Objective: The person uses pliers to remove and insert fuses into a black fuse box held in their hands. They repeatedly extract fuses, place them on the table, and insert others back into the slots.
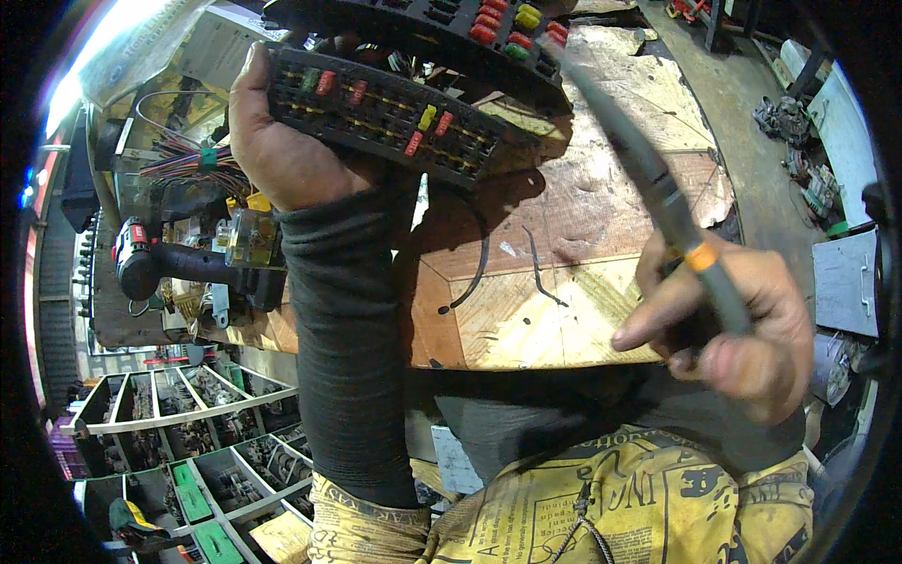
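My left hand (287,160) is closed around the left end of a black fuse box (376,117), its thumb up along the edge. Red, yellow and green blade fuses sit in some of its slots; many others hold none. Right behind it, a second black fuse panel (442,38) carries more coloured fuses; whether the two are joined is hidden. My right hand (733,329) grips a long grey tool (648,179) with an orange band, tapering like long-nose pliers. Its blurred tip points up-left, near the far panel's right end. The index finger sticks out to the left.
Two dark cable pieces (537,268) lie on the worn wooden table (507,329). Left of my arm are a cordless drill (178,263), a bundle of coloured wires (193,164) and a clear plastic box (252,237). Below the table's left side stands a divided parts rack (178,414).
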`<state>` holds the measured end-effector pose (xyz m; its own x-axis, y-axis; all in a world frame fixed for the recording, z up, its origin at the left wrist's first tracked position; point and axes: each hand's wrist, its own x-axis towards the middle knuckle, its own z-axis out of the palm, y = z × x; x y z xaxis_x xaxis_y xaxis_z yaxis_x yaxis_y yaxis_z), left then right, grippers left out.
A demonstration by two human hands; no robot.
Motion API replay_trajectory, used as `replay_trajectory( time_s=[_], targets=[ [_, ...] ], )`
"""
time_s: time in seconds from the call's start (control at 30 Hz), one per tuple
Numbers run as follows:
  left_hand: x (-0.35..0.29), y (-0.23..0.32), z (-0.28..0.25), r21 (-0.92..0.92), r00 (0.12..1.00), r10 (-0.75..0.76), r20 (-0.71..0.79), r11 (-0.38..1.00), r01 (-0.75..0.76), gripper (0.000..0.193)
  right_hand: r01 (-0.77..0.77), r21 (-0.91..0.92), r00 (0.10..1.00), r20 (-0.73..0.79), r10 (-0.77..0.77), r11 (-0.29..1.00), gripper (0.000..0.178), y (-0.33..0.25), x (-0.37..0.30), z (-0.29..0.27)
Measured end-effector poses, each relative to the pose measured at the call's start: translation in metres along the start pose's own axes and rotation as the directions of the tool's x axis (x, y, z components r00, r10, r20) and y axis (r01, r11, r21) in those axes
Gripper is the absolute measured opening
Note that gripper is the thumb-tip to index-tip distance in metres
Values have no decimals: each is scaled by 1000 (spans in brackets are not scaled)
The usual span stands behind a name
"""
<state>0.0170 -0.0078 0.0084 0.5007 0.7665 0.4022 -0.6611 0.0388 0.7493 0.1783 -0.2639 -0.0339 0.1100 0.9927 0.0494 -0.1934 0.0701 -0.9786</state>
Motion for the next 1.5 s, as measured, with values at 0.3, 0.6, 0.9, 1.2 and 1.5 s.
replay_trajectory(
  time_s=[0.3,0.6,0.9,1.2,1.5],
  targets=[
    [1,-3,4,103,995,42,-89,994,-33,32,23,-308,973,224,49,951,59,-13,14,0],
    [6,-3,-1,122,996,77,-42,990,-72,33,47,-404,936,336,101,913,59,-19,17,-4],
    [4,1,-2,41,1000,-16,14,999,16,34,108,-384,928,369,45,917,58,-18,19,-4],
    [7,3,-5,157,999,4,-36,988,2,34,203,-289,930,356,-92,935,57,-8,17,-3],
    [8,8,-11,107,994,-80,79,992,72,37,157,-338,957,285,-58,928,56,-13,13,4]
  ],
)
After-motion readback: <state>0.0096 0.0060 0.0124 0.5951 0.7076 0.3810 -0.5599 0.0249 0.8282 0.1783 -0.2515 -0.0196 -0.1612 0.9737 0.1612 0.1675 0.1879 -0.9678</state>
